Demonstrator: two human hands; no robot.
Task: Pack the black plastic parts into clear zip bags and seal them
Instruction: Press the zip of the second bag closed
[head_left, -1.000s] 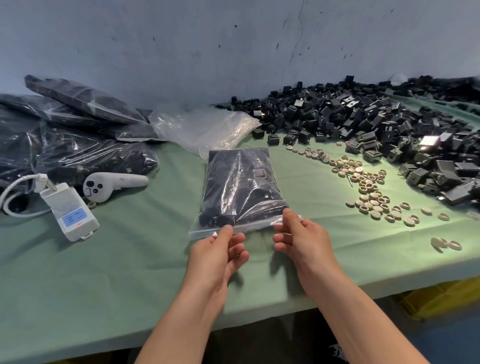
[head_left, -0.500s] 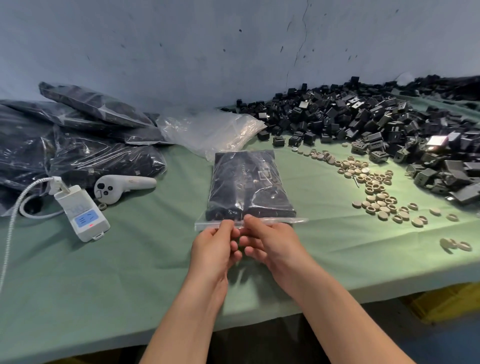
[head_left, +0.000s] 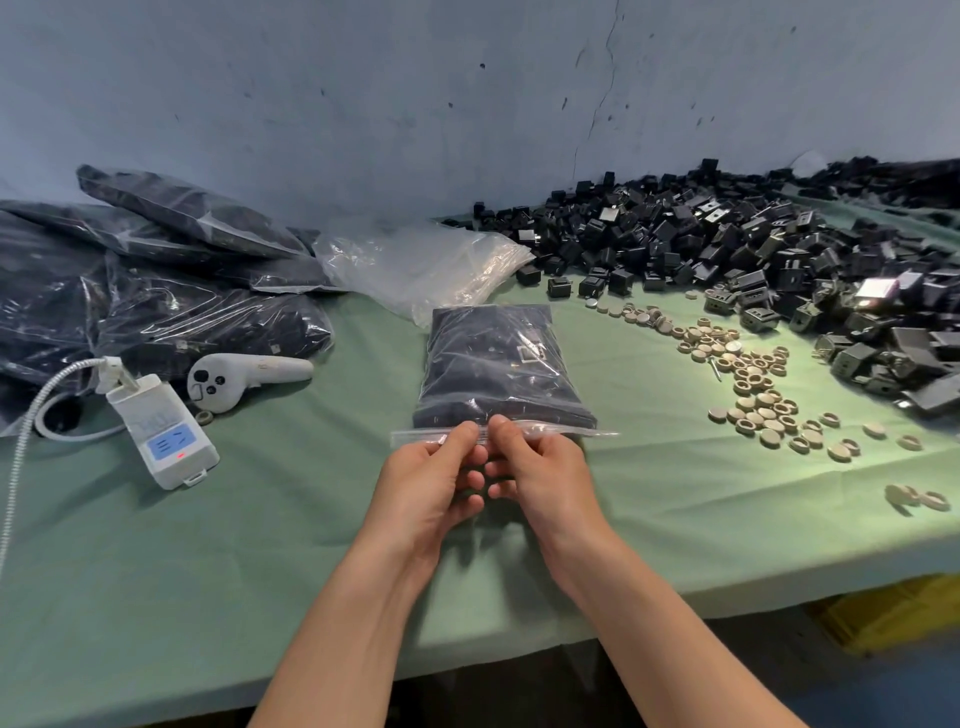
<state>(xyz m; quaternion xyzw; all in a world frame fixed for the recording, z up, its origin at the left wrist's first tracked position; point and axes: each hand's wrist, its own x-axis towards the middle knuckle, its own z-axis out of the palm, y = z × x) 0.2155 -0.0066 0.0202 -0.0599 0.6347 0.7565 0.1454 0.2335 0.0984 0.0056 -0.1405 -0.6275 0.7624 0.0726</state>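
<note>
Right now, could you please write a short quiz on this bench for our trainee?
1. True or false: the left hand and right hand both pinch the seal strip of the filled zip bag near its middle.
2. The white controller lies: A left of the bag, B right of it, C on it.
3. Fill in: the loose black parts are heaped to the bag's ____.
Key: 1 true; 2 A; 3 right.

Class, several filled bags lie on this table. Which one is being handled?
The flat bag at the centre: both the left hand and right hand pinch its zip strip; the other bags lie piled at far left.
</note>
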